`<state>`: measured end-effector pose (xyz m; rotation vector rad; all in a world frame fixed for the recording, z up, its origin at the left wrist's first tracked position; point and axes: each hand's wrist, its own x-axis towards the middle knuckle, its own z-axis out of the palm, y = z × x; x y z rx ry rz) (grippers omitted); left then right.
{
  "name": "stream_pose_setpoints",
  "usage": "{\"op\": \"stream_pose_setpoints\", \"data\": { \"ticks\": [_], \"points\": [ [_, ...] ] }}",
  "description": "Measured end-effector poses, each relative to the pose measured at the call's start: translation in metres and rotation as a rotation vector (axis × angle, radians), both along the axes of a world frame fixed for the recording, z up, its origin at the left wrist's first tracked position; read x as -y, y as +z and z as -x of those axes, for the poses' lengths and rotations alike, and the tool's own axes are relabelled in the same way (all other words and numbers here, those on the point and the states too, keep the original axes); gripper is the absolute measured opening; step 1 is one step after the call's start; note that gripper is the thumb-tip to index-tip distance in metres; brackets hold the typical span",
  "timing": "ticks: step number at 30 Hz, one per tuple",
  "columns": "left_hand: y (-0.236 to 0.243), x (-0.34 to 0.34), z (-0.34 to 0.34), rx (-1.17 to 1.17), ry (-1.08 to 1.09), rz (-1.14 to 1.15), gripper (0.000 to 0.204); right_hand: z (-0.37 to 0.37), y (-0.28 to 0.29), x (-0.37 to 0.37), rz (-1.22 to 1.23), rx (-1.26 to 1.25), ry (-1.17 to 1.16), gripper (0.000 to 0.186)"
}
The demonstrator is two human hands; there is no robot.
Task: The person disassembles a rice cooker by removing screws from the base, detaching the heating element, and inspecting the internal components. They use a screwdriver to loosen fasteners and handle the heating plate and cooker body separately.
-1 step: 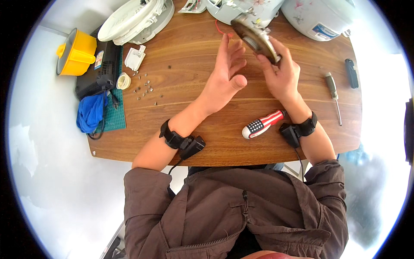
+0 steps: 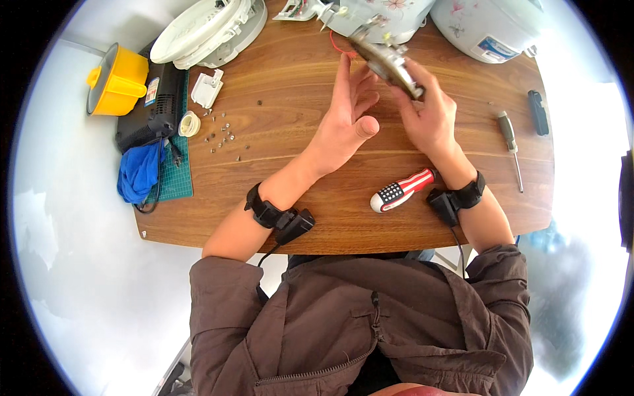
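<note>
Head view: round, tilted metal heating plate (image 2: 387, 61), red wire (image 2: 338, 47).

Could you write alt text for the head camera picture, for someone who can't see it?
Seen from above, a person's right hand holds a round metal plate tilted over a wooden table, the open left hand beside it. A striped-handled screwdriver lies near the right wrist.

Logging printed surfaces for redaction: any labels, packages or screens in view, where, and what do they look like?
Sticker on white cooker body: far right of table, rectangular, blue and white.
Label on black device: far left, beside yellow container, small, upright, red, white and blue.
Screwdriver handle: near right hand, stars-and-stripes print.
No screens or packages.
</note>
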<state>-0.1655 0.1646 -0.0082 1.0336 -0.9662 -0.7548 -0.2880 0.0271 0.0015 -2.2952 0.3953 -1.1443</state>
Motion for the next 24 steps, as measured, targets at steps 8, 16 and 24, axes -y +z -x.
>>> {"op": "stream_pose_setpoints", "data": {
  "ticks": [8, 16, 24],
  "points": [
    [-0.008, -0.006, -0.009, -0.181, 0.073, 0.087, 0.060, -0.002, 0.013, -0.008, 0.111, -0.160, 0.271, 0.065],
    [0.005, -0.007, -0.019, -0.522, 0.024, 0.034, 0.059, -0.005, 0.004, -0.005, -0.040, -0.087, 0.166, 0.057],
    [0.020, -0.007, -0.020, -0.596, -0.195, -0.008, 0.091, 0.015, 0.037, -0.005, -0.103, -0.100, 0.226, 0.032]
  ]
}}
